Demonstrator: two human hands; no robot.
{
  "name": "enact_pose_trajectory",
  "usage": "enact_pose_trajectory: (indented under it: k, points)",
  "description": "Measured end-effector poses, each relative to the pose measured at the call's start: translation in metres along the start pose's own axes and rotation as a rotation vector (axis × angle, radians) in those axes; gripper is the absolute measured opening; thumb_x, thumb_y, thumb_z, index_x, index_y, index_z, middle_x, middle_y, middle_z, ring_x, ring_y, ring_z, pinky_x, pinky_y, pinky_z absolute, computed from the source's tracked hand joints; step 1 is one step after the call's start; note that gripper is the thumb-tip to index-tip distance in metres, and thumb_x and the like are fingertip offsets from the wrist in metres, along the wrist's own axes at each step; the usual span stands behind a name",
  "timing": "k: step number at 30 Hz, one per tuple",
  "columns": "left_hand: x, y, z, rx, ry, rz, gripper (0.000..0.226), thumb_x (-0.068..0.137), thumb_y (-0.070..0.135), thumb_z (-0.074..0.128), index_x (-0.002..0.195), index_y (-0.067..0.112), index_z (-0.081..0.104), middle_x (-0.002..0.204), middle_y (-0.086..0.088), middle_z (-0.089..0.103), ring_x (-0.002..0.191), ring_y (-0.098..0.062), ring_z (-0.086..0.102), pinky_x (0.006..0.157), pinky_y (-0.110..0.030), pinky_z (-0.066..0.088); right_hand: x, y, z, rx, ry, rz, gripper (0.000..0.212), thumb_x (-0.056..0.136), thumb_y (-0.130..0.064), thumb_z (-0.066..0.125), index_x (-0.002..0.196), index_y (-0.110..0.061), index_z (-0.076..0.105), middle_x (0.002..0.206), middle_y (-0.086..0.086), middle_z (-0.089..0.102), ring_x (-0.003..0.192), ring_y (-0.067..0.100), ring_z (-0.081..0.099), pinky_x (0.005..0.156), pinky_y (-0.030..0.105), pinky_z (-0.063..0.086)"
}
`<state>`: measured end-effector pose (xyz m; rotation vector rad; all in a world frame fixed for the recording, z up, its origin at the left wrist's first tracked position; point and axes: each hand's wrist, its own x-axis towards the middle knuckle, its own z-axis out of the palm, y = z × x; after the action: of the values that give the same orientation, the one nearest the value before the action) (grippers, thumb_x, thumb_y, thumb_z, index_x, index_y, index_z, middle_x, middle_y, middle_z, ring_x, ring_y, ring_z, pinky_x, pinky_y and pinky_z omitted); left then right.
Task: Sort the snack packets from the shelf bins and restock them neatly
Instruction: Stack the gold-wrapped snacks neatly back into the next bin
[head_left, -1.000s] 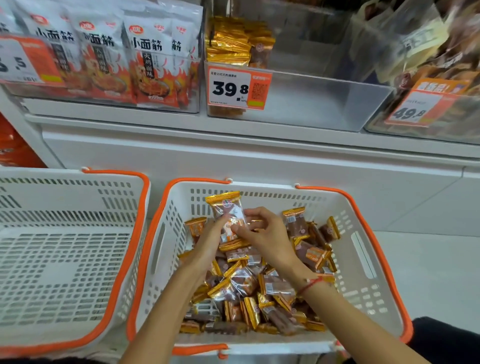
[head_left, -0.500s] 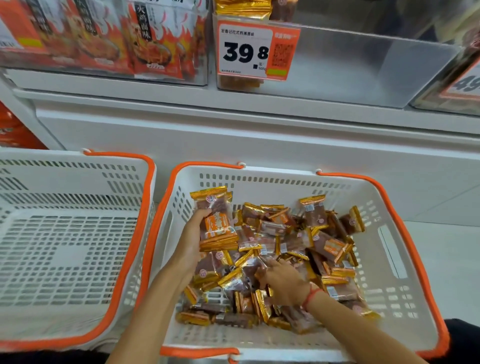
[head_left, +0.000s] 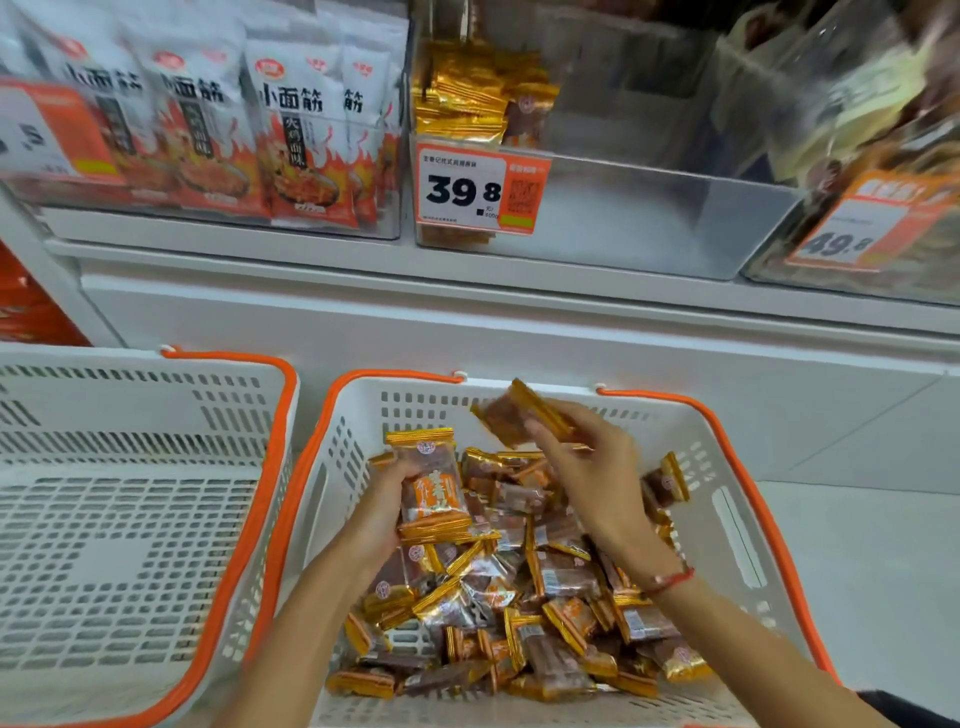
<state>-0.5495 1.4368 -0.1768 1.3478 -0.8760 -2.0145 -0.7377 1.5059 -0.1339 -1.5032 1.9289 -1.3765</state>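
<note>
White shelf unit (head_left: 467, 332) fronts a pale tiled floor (head_left: 872, 571), evenly lit.

Both hands busy, fingers curled.
The left hand (head_left: 382, 512) grips a stack against its fingers; the right hand (head_left: 597, 467), raised higher, pinches one packet at its fingertips.

So half a sec ago my right hand (head_left: 597, 478) was down in the pile in the basket (head_left: 727, 467), now it's up w/ one packet (head_left: 519, 418) pinched in the fingertips, lifted clear above the heap, blurry. Left hand (head_left: 382, 512) moved a bit toward the middle w/ its stack of packets (head_left: 431, 488). Head tilted back up too, so the shelf bin (head_left: 649, 218) & 49.8 tag (head_left: 852, 228) are in view again.
</note>
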Motion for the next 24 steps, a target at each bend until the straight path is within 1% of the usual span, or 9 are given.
enact_pose_trajectory:
  k: [2, 4, 7, 10, 13, 16, 19, 21, 24]
  points:
    - [-0.008, 0.006, 0.006, -0.023, 0.002, -0.003, 0.026, 0.101, 0.023, 0.039, 0.114, 0.015, 0.06, 0.091, -0.011, 0.073, 0.077, -0.023, 0.07, 0.066, -0.035, 0.055, -0.012, -0.01, 0.004, -0.141, -0.134, -0.284, 0.029, 0.087, -0.011, 0.069, 0.114, -0.023, 0.07, 0.116, -0.008, 0.068, 0.095, 0.002, 0.066, 0.081, 0.022, 0.056]
    - [-0.016, 0.013, 0.011, -0.046, 0.016, -0.009, 0.035, 0.103, 0.022, 0.034, 0.123, 0.01, 0.059, 0.111, -0.023, 0.067, 0.093, -0.033, 0.063, 0.085, -0.049, 0.05, -0.024, -0.004, 0.009, -0.321, -0.363, -0.387, 0.038, 0.089, -0.008, 0.063, 0.12, -0.028, 0.067, 0.134, -0.01, 0.057, 0.107, 0.008, 0.063, 0.088, 0.026, 0.055]
    - [-0.019, 0.016, 0.017, -0.024, 0.07, 0.001, 0.037, 0.102, 0.022, 0.033, 0.119, 0.006, 0.061, 0.118, -0.026, 0.063, 0.1, -0.034, 0.059, 0.096, -0.051, 0.044, -0.032, -0.003, 0.01, -0.249, -0.488, -0.203, 0.035, 0.093, -0.018, 0.054, 0.123, -0.033, 0.065, 0.142, -0.023, 0.045, 0.125, 0.0, 0.047, 0.099, 0.024, 0.046]
    - [-0.016, 0.014, 0.023, 0.019, 0.116, 0.017, 0.031, 0.099, 0.021, 0.037, 0.103, 0.009, 0.066, 0.117, -0.024, 0.065, 0.108, -0.036, 0.059, 0.106, -0.053, 0.039, -0.027, -0.017, 0.013, 0.151, -0.36, 0.122, 0.017, 0.09, -0.021, 0.066, 0.106, -0.026, 0.07, 0.119, -0.015, 0.06, 0.108, -0.002, 0.057, 0.085, 0.023, 0.051]
    - [-0.012, 0.011, 0.028, -0.006, 0.104, 0.005, 0.031, 0.095, 0.028, 0.043, 0.103, 0.01, 0.067, 0.115, -0.021, 0.066, 0.11, -0.039, 0.059, 0.104, -0.056, 0.04, -0.014, -0.021, 0.018, 0.176, -0.287, 0.368, 0.046, 0.077, -0.025, 0.08, 0.113, -0.022, 0.052, 0.099, -0.006, 0.061, 0.085, 0.011, 0.065, 0.067, 0.025, 0.056]
    - [-0.006, 0.008, 0.028, 0.035, 0.05, 0.008, 0.059, 0.072, 0.054, 0.057, 0.118, 0.018, 0.065, 0.122, -0.014, 0.064, 0.117, -0.035, 0.056, 0.106, -0.056, 0.038, -0.002, -0.02, 0.017, 0.216, -0.364, 0.566, 0.065, 0.076, -0.024, 0.082, 0.129, -0.016, 0.046, 0.103, 0.004, 0.066, 0.089, 0.019, 0.067, 0.068, 0.025, 0.054]
    - [-0.012, 0.02, 0.03, 0.023, 0.052, 0.008, 0.035, 0.095, 0.034, 0.05, 0.116, 0.009, 0.063, 0.104, -0.012, 0.072, 0.101, -0.029, 0.064, 0.093, -0.044, 0.048, 0.0, -0.027, 0.003, 0.159, -0.232, 0.354, 0.064, 0.084, -0.02, 0.074, 0.138, -0.029, 0.039, 0.096, 0.0, 0.064, 0.076, 0.018, 0.067, 0.065, 0.03, 0.055]
    - [-0.013, 0.026, 0.031, 0.021, 0.012, -0.018, 0.026, 0.1, 0.021, 0.044, 0.1, 0.007, 0.065, 0.08, -0.007, 0.074, 0.077, -0.022, 0.067, 0.071, -0.034, 0.05, 0.002, -0.033, -0.007, 0.045, -0.182, 0.122, 0.04, 0.09, -0.018, 0.066, 0.124, -0.035, 0.055, 0.095, -0.01, 0.062, 0.072, 0.014, 0.064, 0.064, 0.034, 0.053]
    - [-0.017, 0.04, 0.035, 0.058, -0.068, -0.017, 0.027, 0.101, 0.018, 0.042, 0.108, 0.003, 0.064, 0.096, -0.017, 0.07, 0.075, -0.024, 0.063, 0.065, -0.031, 0.048, 0.01, -0.037, -0.018, -0.033, -0.307, 0.079, 0.026, 0.099, -0.022, 0.051, 0.111, -0.037, 0.068, 0.115, -0.015, 0.064, 0.094, 0.001, 0.06, 0.08, 0.023, 0.047]
